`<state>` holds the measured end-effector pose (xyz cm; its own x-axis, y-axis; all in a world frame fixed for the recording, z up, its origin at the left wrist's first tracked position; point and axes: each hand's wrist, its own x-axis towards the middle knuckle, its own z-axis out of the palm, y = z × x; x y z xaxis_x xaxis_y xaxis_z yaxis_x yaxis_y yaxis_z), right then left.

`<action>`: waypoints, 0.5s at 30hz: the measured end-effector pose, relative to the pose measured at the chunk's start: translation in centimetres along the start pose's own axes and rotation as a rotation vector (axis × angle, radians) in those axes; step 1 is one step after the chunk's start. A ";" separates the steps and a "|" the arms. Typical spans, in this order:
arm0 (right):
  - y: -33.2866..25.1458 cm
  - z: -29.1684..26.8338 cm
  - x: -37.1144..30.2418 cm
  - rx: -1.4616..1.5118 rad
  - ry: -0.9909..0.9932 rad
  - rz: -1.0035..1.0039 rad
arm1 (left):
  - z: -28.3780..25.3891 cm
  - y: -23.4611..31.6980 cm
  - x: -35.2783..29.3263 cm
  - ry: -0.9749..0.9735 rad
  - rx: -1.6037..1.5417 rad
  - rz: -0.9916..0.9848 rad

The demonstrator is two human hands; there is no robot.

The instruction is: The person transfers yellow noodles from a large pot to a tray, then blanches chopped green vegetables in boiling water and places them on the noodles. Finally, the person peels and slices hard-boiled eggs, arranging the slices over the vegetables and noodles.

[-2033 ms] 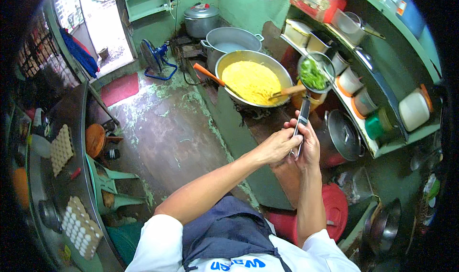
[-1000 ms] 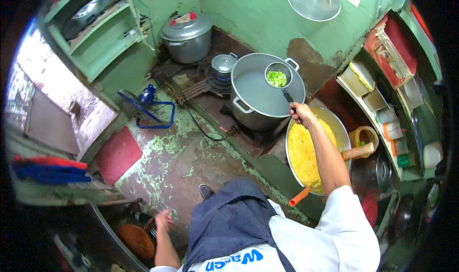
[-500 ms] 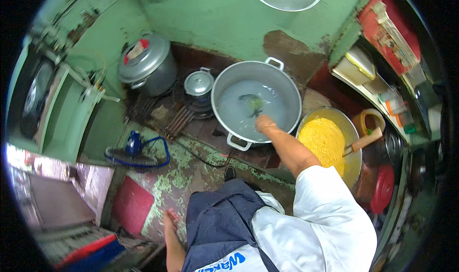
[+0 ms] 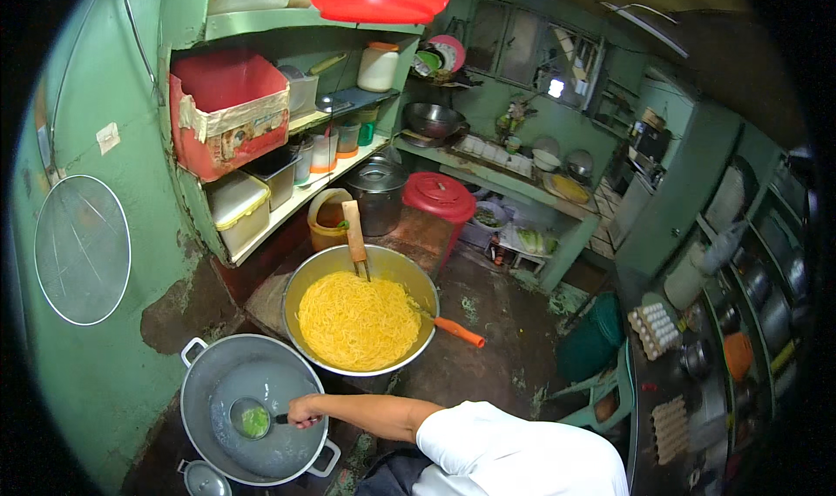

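One right hand shows, reaching over the rim of a large grey pot, its fingers closed around the black handle of a round ladle. The bowl of the ladle sits near the middle of the pot and carries chopped greens — it seems to be dipped in the cloudy liquid, though the murk makes its depth hard to judge. The left hand is out of view, so I cannot tell how its fingers are set.

Just beside the pot stands a wide metal basin of yellow noodles. A wooden-handled utensil (its metal end among the noodles) leans at the far rim, and an orange-handled tool juts out over the right one. A small lidded pot is near the large pot's lower left side. A flat round sieve hangs on the green wall — well apart from the hand. Far right, a tray of white eggs rests on a dark worktop.
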<state>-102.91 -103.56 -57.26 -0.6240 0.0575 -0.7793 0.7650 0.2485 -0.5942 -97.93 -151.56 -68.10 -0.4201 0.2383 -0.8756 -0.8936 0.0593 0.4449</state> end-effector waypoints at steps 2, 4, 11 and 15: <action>0.3 -0.3 -0.2 -0.076 0.135 0.056 | -1.6 3.7 1.6 -0.052 0.050 0.009; 0.7 1.2 1.4 -0.058 0.247 0.105 | -3.0 6.7 2.9 -0.109 0.081 0.027; -2.4 11.1 6.8 -0.663 0.121 0.039 | -7.4 7.8 5.7 -0.189 0.276 -0.033; -2.1 12.9 5.6 0.552 0.275 0.078 | -7.5 6.8 7.3 -0.171 0.287 -0.076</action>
<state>-105.96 -116.23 -62.98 -0.5249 0.3210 -0.7884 0.7337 -0.2989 -0.6102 -108.26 -156.64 -72.92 -0.3000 0.3804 -0.8748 -0.8301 0.3478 0.4359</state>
